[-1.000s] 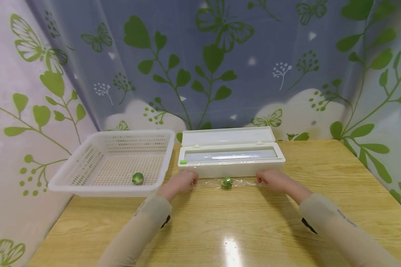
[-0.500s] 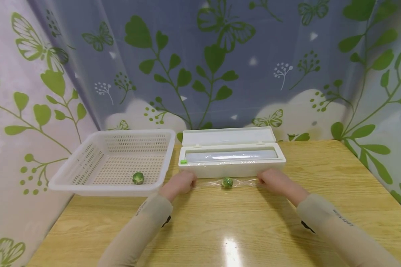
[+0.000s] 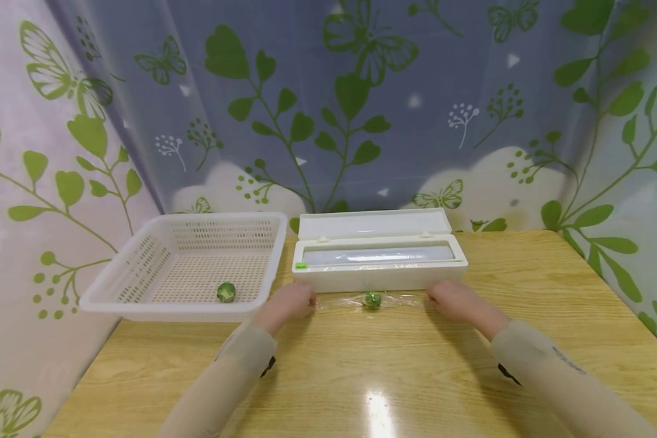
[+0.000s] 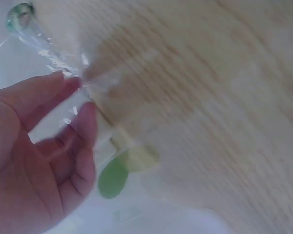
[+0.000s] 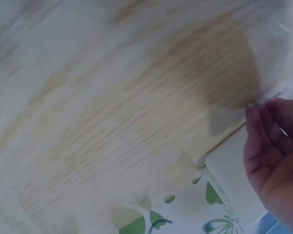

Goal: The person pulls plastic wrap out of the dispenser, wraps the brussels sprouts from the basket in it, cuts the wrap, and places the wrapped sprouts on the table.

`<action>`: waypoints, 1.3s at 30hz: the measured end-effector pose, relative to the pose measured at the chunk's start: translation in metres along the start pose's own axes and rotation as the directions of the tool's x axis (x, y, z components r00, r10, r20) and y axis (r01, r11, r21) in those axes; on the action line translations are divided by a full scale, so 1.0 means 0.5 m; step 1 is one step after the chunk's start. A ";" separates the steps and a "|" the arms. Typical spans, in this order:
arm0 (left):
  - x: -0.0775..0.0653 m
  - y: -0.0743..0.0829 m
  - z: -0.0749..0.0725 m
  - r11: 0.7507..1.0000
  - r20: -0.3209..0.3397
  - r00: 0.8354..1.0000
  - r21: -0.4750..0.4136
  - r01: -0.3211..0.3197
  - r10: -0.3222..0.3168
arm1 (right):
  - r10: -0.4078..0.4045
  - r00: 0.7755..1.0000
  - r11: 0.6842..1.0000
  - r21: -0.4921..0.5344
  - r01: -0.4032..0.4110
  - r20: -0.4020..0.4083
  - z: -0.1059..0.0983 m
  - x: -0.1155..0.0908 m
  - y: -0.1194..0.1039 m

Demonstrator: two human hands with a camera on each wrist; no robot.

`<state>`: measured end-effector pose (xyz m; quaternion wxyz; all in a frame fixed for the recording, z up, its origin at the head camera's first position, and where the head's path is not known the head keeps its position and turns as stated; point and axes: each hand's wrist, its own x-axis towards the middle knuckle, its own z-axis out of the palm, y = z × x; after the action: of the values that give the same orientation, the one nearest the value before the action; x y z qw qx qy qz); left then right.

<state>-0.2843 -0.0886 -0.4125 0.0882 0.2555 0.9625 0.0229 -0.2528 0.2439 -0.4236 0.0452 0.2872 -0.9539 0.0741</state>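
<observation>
Clear plastic film (image 3: 399, 300), thin, glossy and creased, stretches between the two hands at the centre of the frame, with a small round green sprout (image 3: 371, 300) lying midway along it, just in front of the long white box (image 3: 380, 281); the left hand (image 3: 293, 300) pinches one end of the film at its fingertips and the right hand (image 3: 451, 299) pinches the other, each close to a front corner of the box. Uneven pulling could tilt the strip and set the sprout rolling, since its shape offers no flat side to rest on; slack could let the film fold and cling to itself, while a hard tug could tear it at the pinched corners or drag the box forward, if, as the glints along its front edge suggest, the film runs back to the smooth, shiny roll (image 3: 375, 254) inside. Smooth pale plastic forms the box and its raised lid (image 3: 375, 225); at left, the white basket (image 3: 170, 313) has perforated sides and a lattice floor, holding a second sprout (image 3: 226, 292), leafy and mottled; streaked, yellowish wood grain marks the glossy table (image 3: 334, 377).
</observation>
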 end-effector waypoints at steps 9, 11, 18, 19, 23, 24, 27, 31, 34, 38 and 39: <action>-0.021 0.019 -0.029 0.978 -0.316 0.949 -0.194 -0.075 0.010 | 0.034 0.999 0.996 0.085 -0.037 0.036 -0.020 -0.005 -0.008; -0.021 0.025 -0.033 0.969 -0.412 0.911 -0.231 -0.092 -0.011 | 0.022 0.999 0.997 0.078 -0.024 0.023 -0.023 -0.002 -0.012; -0.011 0.023 -0.031 0.935 -0.581 0.802 -0.343 -0.086 -0.140 | -0.048 0.999 0.998 0.045 0.049 -0.023 -0.026 0.010 -0.031; -0.009 0.021 -0.029 0.929 -0.581 0.799 -0.360 -0.084 -0.153 | -0.053 0.998 0.998 0.045 0.054 -0.025 -0.026 0.011 -0.034; -0.001 0.013 -0.027 0.898 -0.528 0.822 -0.436 -0.047 -0.213 | -0.052 0.998 0.996 0.068 0.053 -0.017 -0.031 0.014 -0.045; 0.001 0.012 -0.027 0.888 -0.509 0.829 -0.458 -0.033 -0.232 | -0.052 0.999 0.996 0.072 0.053 -0.015 -0.033 0.015 -0.048; 0.012 0.005 -0.024 0.857 -0.441 0.850 -0.516 0.024 -0.289 | -0.050 0.999 0.996 0.074 0.051 -0.011 -0.036 0.020 -0.056; 0.023 -0.002 -0.021 0.816 -0.375 0.863 -0.574 0.071 -0.339 | -0.063 0.998 0.996 0.064 0.064 -0.014 -0.034 0.034 -0.068; 0.026 -0.007 -0.020 0.794 -0.357 0.865 -0.603 0.075 -0.352 | -0.085 0.996 0.994 0.074 0.086 -0.019 -0.033 0.045 -0.078; 0.029 -0.012 -0.018 0.778 -0.353 0.868 -0.626 0.059 -0.350 | -0.113 0.993 0.987 0.112 0.116 -0.036 -0.032 0.062 -0.090; 0.029 -0.013 -0.017 0.774 -0.350 0.871 -0.631 0.054 -0.346 | -0.120 0.992 0.985 0.123 0.125 -0.046 -0.030 0.066 -0.092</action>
<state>-0.3015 -0.0869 -0.4069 -0.0566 0.0949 0.9200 0.3760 -0.2542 0.1907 -0.3991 0.0500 0.3462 -0.9268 0.1363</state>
